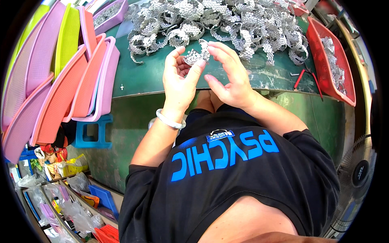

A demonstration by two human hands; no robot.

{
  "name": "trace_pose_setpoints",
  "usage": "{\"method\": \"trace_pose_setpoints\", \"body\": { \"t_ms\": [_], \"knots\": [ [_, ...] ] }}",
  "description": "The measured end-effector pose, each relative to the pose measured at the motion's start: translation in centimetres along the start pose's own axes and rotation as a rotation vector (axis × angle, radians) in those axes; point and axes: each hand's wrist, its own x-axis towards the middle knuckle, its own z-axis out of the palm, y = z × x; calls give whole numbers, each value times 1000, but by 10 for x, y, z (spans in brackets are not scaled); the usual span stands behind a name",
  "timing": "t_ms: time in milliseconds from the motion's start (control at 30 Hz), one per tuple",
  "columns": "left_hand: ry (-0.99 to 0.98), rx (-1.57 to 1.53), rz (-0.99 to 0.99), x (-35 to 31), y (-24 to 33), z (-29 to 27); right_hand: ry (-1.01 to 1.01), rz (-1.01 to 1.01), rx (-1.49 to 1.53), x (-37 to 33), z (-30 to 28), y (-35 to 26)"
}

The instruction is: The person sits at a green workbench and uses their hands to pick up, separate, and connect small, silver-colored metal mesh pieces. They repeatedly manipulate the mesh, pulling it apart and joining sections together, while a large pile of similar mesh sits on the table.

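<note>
A short curled band of small silver metal links (194, 58) is pinched between the thumb and fingers of my left hand (180, 79), just above the near edge of the green table (142, 79). My right hand (233, 77) is close on the other side, its thumb and fingers apart. Its fingertips are at the upper right end of the band; whether they touch it I cannot tell. A large heap of similar curled silver link bands (255, 24) covers the far part of the table, beyond both hands.
Red-handled pliers (300, 78) lie to the right, beside a red basket (314, 44) holding silver pieces. Purple, orange and green baskets (67, 40) are stacked at the left. A blue stool (81, 135) stands below them, and a fan (358, 174) is at the right.
</note>
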Motion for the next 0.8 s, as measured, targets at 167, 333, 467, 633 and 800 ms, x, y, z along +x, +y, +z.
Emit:
{"method": "trace_pose_setpoints", "body": {
  "t_ms": [167,333,467,633,800],
  "knots": [
    [-11,-49,-34,1,4,-2,-5,13,3,-1,1,-2],
    [-11,-59,-57,2,5,-3,-18,36,22,-2,1,-2],
    [-33,-94,-65,3,6,-6,-29,29,18,-3,2,-2],
    [-60,-149,-88,5,5,-12,-49,5,11,-5,3,0],
    [-94,-243,-117,8,0,-18,-53,-59,-3,-3,5,-1]
  ]
}}
